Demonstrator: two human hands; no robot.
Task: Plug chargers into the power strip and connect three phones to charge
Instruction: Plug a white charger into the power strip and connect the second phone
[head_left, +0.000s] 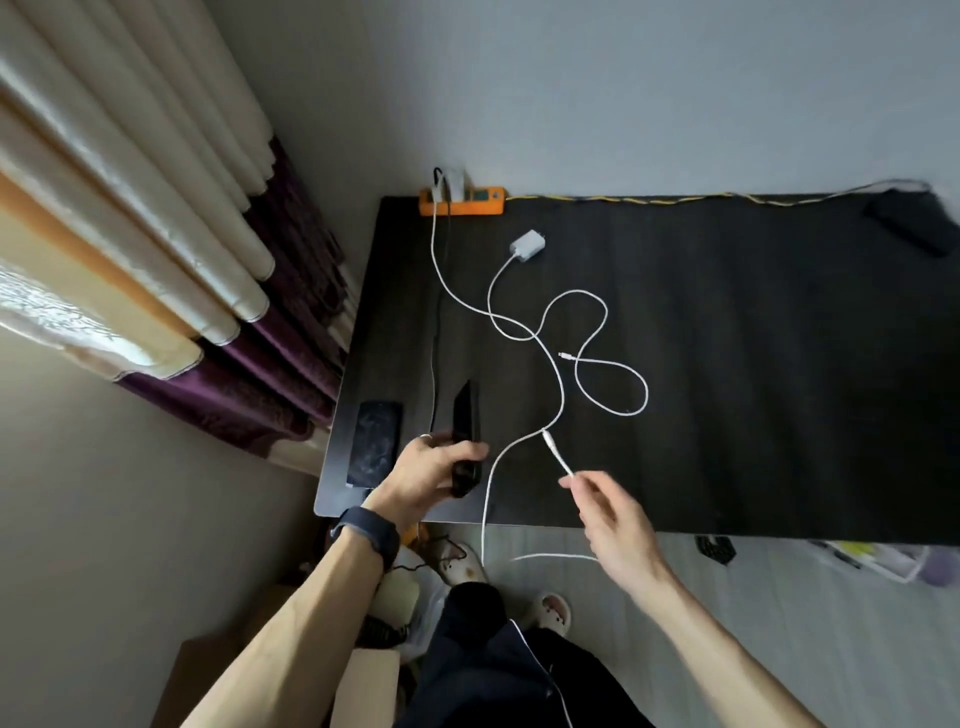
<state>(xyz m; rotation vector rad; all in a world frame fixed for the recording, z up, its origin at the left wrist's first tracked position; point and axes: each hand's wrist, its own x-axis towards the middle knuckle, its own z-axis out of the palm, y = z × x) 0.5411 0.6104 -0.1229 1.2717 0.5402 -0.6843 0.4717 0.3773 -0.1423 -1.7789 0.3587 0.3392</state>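
Observation:
An orange power strip lies at the black table's far left edge, with chargers plugged into its left end. My left hand grips a black phone, tilted on its edge above the near left of the table. My right hand pinches the plug end of a white cable that runs back to the strip. A second phone lies flat at the near left corner. A loose white charger rests near the strip, its cable looped over the table.
A dark object lies at the table's far right corner. The strip's yellow cord runs along the back edge by the wall. Curtains hang on the left. Slippers and clutter sit on the floor below the near edge.

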